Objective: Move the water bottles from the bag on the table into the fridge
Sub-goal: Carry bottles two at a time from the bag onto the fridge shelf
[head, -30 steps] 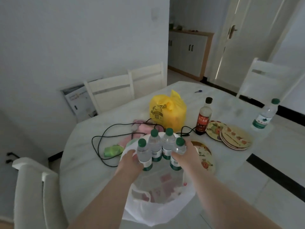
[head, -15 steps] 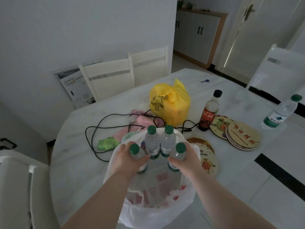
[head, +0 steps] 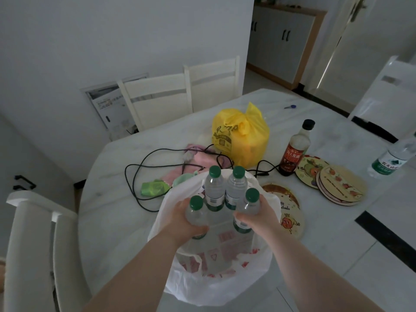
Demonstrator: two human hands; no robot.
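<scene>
Table (head: 117, 221): five water bottles (head: 215, 188), two bags (head: 216, 287)

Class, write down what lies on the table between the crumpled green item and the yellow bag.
In the head view, a pink cloth and loops of black cable lie between the green item and the yellow bag.

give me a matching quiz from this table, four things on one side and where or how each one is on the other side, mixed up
Things:
1 yellow bag
2 sauce bottle
3 white bag
4 lone water bottle

Place or state:
a open, beneath the held bottles
b far right of the table
c tied at the top
d black cap, next to the round mats

Pairs: 1-c, 2-d, 3-a, 4-b
</scene>
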